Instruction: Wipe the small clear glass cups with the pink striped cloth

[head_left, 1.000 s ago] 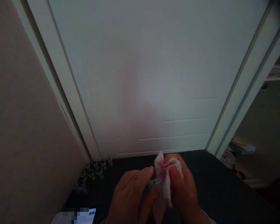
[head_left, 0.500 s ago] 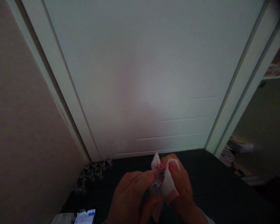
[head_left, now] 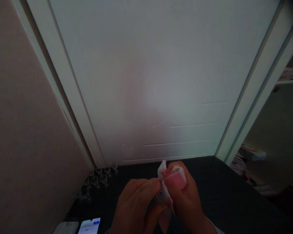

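Note:
Low in the head view, my left hand (head_left: 138,203) pinches a small clear glass (head_left: 159,196) between thumb and fingers. Most of that glass is hidden behind fingers and cloth. My right hand (head_left: 187,198) is closed around a pink and white cloth (head_left: 176,179), which is bunched against the glass. One end of the cloth sticks up above the fingers, and another part hangs down between the two hands. Both hands are close together over the dark table.
Several small stemmed glasses (head_left: 104,179) stand at the table's back left, by the wall. A lit phone (head_left: 90,226) lies at the near left edge. A white panel with embossed hearts (head_left: 157,117) rises behind the dark table (head_left: 224,191). Shelves with items (head_left: 252,152) are at right.
My right thumb and the cloth have shifted; a pink fold now covers the thumb area and the cloth hides more of the glass. My left hand stays nearly where it was.

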`<action>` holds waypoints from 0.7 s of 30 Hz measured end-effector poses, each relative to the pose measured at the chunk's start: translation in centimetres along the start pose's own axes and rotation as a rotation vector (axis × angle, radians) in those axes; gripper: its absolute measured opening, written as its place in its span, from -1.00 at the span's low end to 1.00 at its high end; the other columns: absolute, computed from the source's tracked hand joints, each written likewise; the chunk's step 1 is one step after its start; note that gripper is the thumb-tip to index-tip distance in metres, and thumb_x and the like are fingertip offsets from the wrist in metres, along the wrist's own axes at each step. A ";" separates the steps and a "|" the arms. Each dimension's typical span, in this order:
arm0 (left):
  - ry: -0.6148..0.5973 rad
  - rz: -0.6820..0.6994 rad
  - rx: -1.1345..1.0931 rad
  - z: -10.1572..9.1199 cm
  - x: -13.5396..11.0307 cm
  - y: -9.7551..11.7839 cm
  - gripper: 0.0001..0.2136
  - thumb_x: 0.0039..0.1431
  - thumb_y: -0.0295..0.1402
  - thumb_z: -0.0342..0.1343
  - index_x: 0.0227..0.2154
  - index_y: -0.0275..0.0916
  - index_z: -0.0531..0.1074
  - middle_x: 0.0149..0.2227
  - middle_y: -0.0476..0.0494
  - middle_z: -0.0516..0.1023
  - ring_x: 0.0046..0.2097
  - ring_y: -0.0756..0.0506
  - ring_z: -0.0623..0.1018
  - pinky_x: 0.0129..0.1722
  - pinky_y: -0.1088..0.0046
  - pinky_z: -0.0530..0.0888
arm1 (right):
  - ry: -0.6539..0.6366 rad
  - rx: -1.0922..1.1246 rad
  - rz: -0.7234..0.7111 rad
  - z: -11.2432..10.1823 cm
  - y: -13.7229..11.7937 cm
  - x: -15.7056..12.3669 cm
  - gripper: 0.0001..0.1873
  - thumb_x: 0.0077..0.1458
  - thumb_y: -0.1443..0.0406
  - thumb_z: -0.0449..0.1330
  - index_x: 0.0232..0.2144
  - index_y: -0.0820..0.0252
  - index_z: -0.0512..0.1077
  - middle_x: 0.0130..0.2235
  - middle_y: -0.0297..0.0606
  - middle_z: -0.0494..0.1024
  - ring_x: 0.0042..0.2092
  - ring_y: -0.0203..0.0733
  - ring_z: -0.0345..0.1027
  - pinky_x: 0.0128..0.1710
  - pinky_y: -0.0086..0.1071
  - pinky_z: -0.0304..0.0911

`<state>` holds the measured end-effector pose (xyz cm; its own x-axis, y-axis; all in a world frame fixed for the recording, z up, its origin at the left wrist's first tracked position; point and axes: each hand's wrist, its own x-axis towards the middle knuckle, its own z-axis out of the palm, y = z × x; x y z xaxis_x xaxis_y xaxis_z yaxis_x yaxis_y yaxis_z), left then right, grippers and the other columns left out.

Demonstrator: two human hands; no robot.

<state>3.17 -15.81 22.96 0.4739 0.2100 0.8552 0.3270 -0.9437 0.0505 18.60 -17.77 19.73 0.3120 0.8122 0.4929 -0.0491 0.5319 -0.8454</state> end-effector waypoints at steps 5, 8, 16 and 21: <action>0.017 0.017 -0.013 0.7 0.0 -0.3 -0.84 0.44 -0.31 -0.01 -0.08 -0.29 0.37 -0.28 -0.20 0.73 -0.28 -0.04 0.70 -0.24 0.55 0.60 | 0.063 0.030 -0.050 -0.1 0.3 -0.1 -0.69 0.22 0.08 0.20 -0.45 0.15 0.43 -0.56 -0.43 0.34 -0.57 -0.34 0.12 -0.60 -0.47 0.10; 0.013 0.048 -0.025 1.0 -0.1 -0.4 -0.85 0.45 -0.33 -0.03 -0.08 -0.29 0.35 -0.26 -0.23 0.73 -0.28 -0.04 0.70 -0.24 0.54 0.61 | 0.070 0.070 -0.043 -0.3 0.6 -0.1 -0.64 0.24 0.05 0.18 -0.47 0.15 0.44 -0.56 -0.42 0.34 -0.57 -0.32 0.13 -0.60 -0.45 0.11; -0.023 0.027 -0.041 1.0 -0.2 0.1 -0.85 0.43 -0.35 -0.01 -0.06 -0.29 0.36 -0.30 -0.20 0.72 -0.33 -0.06 0.69 -0.31 0.50 0.63 | 0.096 0.214 0.015 0.4 0.0 0.4 -0.56 0.25 -0.03 0.11 -0.53 0.10 0.41 -0.58 -0.37 0.33 -0.57 -0.25 0.15 -0.60 -0.39 0.17; 0.011 0.021 -0.015 1.0 -0.1 -0.1 -0.85 0.43 -0.32 0.00 -0.09 -0.28 0.38 -0.31 -0.18 0.72 -0.32 -0.07 0.69 -0.29 0.50 0.62 | 0.026 0.246 0.051 0.3 0.2 0.7 -0.53 0.19 -0.10 0.15 -0.51 0.12 0.42 -0.56 -0.38 0.32 -0.56 -0.27 0.11 -0.59 -0.41 0.15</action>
<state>3.91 -15.47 22.40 0.4719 0.1870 0.8616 0.3049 -0.9516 0.0395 18.50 -17.01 19.94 0.3274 0.8345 0.4431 -0.2936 0.5356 -0.7918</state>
